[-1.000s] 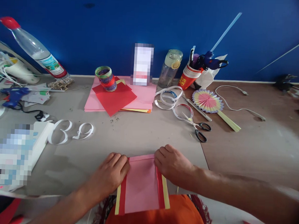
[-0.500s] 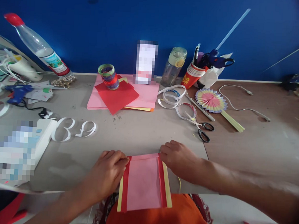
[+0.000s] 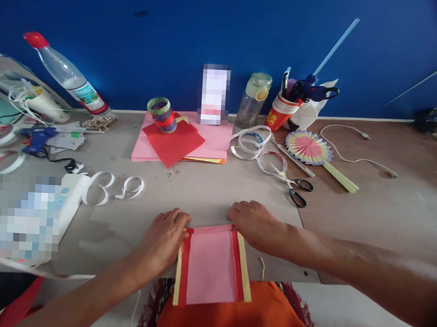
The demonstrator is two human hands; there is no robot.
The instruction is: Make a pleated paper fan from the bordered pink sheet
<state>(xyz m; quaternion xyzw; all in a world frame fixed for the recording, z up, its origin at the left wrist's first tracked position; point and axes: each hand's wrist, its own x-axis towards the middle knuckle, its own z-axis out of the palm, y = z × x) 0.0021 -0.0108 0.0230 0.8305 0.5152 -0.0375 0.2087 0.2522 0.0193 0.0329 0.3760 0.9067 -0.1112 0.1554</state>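
Note:
A pink paper sheet (image 3: 211,270) with red and yellow strips along both sides lies at the table's front edge, its lower part reaching over my lap. Its far edge carries a narrow fold. At the far left corner, my left hand (image 3: 169,234) has its fingers closed on the paper. The far right corner is under the curled fingers of my right hand (image 3: 252,219), also closed on the sheet. My fingertips partly hide both corners. A thin yellow paper scrap (image 3: 262,267) lies just right of the sheet.
Black-handled scissors (image 3: 298,192), tape rolls (image 3: 273,162) and a folded paper fan (image 3: 309,148) lie ahead to the right. Behind stand a water bottle (image 3: 253,104) and red paper cups (image 3: 279,113). Red squares (image 3: 171,144) rest on pink sheets (image 3: 140,147). Left is a glue gun (image 3: 38,138).
Both hands have shifted slightly at the far corners, fingers now flatter over the folded edge. The view has moved a little; the sheet stays in nearly the same place.

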